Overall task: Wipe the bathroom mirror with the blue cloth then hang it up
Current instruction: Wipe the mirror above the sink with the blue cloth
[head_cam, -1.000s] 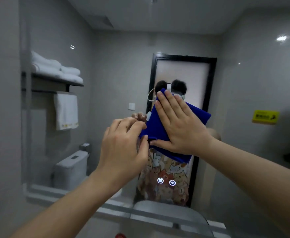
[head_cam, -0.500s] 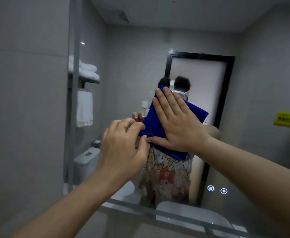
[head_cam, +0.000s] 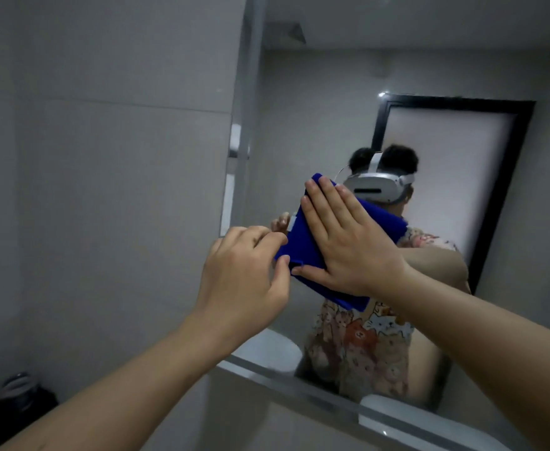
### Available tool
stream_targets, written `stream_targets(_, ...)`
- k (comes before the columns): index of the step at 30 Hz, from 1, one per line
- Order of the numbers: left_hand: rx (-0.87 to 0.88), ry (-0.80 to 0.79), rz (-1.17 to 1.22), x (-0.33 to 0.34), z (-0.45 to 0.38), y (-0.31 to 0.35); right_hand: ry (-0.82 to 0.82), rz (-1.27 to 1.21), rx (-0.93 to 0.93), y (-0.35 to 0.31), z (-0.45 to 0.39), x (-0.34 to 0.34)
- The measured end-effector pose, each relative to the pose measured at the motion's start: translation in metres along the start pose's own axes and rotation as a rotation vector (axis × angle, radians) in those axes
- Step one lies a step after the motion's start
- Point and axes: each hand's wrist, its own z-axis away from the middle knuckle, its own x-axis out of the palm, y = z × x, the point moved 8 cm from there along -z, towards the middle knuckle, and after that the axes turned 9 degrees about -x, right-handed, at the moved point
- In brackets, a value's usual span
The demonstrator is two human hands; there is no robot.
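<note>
Clearly mid-wipe: the right hand [head_cam: 348, 242] lies flat and spread, pressing the blue cloth [head_cam: 303, 255] against the mirror [head_cam: 316, 109] near its left edge, the left hand [head_cam: 244, 271] pinches the cloth's corner, and hanging it up remains undone.

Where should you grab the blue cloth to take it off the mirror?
Grab the cloth's lower left corner, coming in from the left. The right hand lies flat over the middle, pressing it to the mirror, so only the edges are free. The left hand's fingers already pinch that corner.
</note>
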Motion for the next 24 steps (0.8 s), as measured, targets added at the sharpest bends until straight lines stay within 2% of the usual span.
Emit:
stream_targets(5, 0.03, -0.067, 0.003, -0.009, -0.014, -0.068, 0.037, -0.004, 0.068, -0.037, -0.051, 0.004)
stream_targets(12, 0.044, -0.114, 0.12, -0.029, -0.055, -0.146, 0.098, -0.014, 0.369, -0.058, -0.115, 0.005)
stream_targets(17, 0.098, -0.113, 0.161, -0.041, -0.076, -0.166, 0.111, -0.005, 0.5, -0.054, -0.139, -0.001)
stream_targets(24, 0.186, -0.09, 0.235, -0.048, -0.098, -0.149, 0.119, 0.014, 0.617, -0.032, -0.156, -0.013)
